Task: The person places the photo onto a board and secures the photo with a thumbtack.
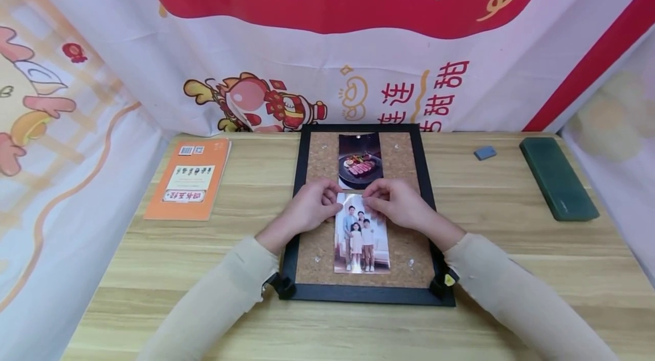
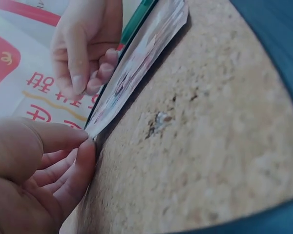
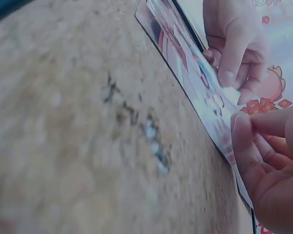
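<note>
A family photo [image 1: 361, 241] showing several people lies over the lower half of a black-framed cork board [image 1: 314, 236]. My left hand [image 1: 317, 203] pinches its upper left corner between thumb and forefinger. At the upper right corner, my right hand [image 1: 396, 202] pinches the same photo. Seen from the left wrist, the photo [image 2: 141, 63] slants up off the cork. Just above both hands, a photo of sliced steak on a plate [image 1: 360, 165] is fixed to the board, with a small clear pin at its top edge.
Several clear pushpins [image 1: 410, 262] sit in the cork near the board's corners. To the left lies an orange book [image 1: 188, 179] on the wooden table [image 1: 245, 327]. A blue-grey eraser-like block [image 1: 484, 152] and a dark green case [image 1: 559, 179] lie to the right. Printed cloth [image 1: 317, 54] hangs behind.
</note>
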Tool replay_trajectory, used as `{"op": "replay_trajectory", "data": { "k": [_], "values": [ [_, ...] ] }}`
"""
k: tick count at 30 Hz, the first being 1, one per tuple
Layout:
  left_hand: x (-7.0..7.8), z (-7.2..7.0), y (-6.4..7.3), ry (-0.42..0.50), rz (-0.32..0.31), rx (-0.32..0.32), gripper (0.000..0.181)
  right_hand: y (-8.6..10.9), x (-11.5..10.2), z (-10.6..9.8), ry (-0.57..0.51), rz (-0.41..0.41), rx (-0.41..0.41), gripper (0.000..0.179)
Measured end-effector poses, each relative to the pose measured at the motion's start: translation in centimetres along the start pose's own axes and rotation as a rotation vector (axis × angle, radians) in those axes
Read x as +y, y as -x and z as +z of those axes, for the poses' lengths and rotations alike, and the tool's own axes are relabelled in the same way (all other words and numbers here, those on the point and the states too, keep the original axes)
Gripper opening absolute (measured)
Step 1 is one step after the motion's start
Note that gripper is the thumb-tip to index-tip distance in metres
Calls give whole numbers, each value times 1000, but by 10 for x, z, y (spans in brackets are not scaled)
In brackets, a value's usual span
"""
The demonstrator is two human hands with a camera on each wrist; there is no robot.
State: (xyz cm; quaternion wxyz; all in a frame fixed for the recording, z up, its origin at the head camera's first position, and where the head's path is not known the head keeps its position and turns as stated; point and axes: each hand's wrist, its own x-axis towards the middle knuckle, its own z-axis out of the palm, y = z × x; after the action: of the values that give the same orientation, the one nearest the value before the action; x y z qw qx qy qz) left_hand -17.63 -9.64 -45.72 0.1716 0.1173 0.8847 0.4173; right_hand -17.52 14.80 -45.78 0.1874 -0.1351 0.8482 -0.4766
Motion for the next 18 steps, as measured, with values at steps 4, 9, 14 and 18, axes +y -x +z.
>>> {"op": "replay_trajectory", "data": {
  "k": [4,9,14,18],
  "values": [
    [2,1,1,-81,29,37,26,-6,-2,4,-27,37,-9,12],
    [1,2,2,-114,49,54,24,-12,-4,6,-67,112,-25,13],
    [-1,3,1,-144,69,57,21,-17,-7,7,-69,159,-34,13],
    [-1,3,-2,-151,63,45,21,-20,-9,6,-56,163,-49,12]
  ]
}}
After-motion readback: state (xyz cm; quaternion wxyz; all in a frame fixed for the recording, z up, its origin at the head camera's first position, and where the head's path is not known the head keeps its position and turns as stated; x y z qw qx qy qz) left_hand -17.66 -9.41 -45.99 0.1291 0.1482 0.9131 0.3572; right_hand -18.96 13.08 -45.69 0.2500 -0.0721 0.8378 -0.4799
